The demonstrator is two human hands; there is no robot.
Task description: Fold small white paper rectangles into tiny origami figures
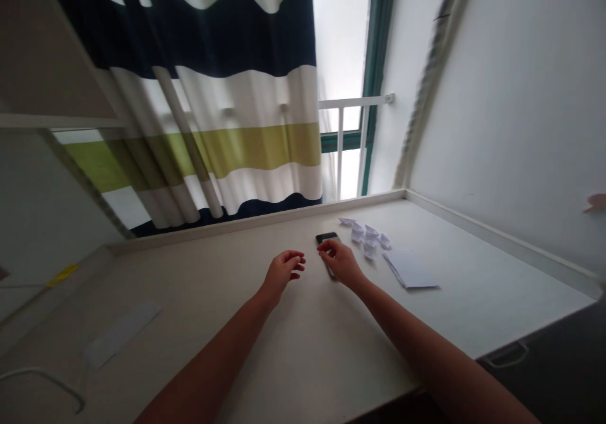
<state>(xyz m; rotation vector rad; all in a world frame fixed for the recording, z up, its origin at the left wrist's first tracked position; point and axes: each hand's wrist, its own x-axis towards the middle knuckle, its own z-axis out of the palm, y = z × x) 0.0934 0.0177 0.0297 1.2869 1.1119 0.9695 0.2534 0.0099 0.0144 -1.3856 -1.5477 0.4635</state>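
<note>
My right hand [341,263] rests on a dark phone [327,239] lying flat on the pale desk [293,342], its fingertips curled onto the phone's edge. My left hand [283,270] hovers just left of it, fingers loosely curled and apart, holding nothing. Several small folded white paper shapes [368,237] lie just right of the phone. A stack of white paper sheets [411,269] lies further right.
A striped curtain [227,115] hangs behind the desk beside a window with a white rail [353,103]. A white wall [521,108] borders the desk's right side. A pale strip [122,332] and a white cable [47,383] lie at the left.
</note>
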